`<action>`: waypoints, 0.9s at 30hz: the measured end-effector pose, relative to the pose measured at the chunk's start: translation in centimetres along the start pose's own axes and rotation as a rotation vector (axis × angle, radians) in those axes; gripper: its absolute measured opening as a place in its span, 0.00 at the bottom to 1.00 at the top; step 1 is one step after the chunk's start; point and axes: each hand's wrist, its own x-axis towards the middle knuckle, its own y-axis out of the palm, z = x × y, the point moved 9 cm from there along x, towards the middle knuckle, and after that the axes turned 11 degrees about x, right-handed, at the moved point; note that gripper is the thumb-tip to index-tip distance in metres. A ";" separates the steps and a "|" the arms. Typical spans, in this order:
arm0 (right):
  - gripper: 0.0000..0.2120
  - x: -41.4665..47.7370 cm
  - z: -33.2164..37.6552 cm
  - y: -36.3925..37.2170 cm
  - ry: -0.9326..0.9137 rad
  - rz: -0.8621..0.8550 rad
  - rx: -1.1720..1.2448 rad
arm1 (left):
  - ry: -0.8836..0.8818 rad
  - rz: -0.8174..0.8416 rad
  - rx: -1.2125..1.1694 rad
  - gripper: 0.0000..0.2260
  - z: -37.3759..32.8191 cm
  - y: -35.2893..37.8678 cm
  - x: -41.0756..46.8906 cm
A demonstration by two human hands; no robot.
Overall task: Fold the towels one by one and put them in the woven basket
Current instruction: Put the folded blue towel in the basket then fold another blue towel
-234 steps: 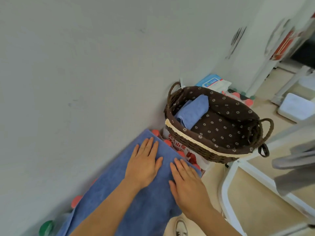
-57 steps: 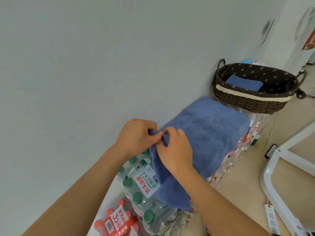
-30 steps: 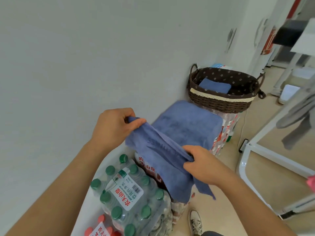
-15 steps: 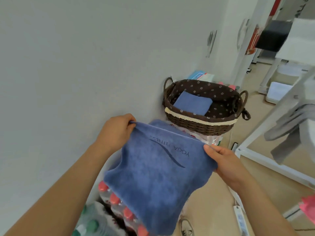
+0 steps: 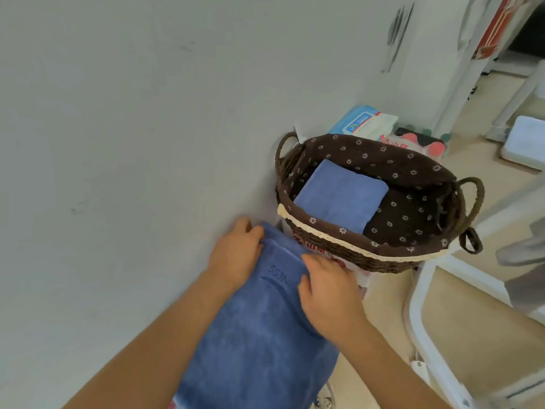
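A blue towel (image 5: 259, 335) lies doubled over on the stack of bottle packs by the wall, its printed lettering facing up near the far edge. My left hand (image 5: 236, 255) grips the far left corner against the wall. My right hand (image 5: 327, 293) holds the far right corner, fingers curled over the edge. Just beyond stands the brown woven basket (image 5: 354, 245) with a dotted lining. One folded blue towel (image 5: 339, 196) lies flat in its left half; the right half shows only lining.
The grey wall (image 5: 132, 128) runs close along the left. A white metal rack frame (image 5: 418, 305) stands on the floor to the right, with grey cloth (image 5: 522, 255) hanging from it. A tissue pack (image 5: 362, 122) lies behind the basket, which rests on a red-labelled bottle pack (image 5: 318, 252).
The near half of the towel was lifted by its two corners, carried forward and laid over the far half. Both hands now sit at the far edge by the basket.
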 end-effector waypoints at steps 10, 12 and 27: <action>0.13 9.7 5.3 6.6 0.012 0.226 0.096 | 0.041 -0.167 -0.180 0.10 1.1 -0.7 -4.2; 0.12 10.3 5.5 6.5 0.026 0.164 0.128 | 0.003 -0.165 -0.248 0.11 1.3 -0.9 -4.8; 0.09 6.3 7.6 1.3 0.085 0.248 0.892 | -0.130 -0.343 -0.556 0.11 3.3 -7.4 -6.6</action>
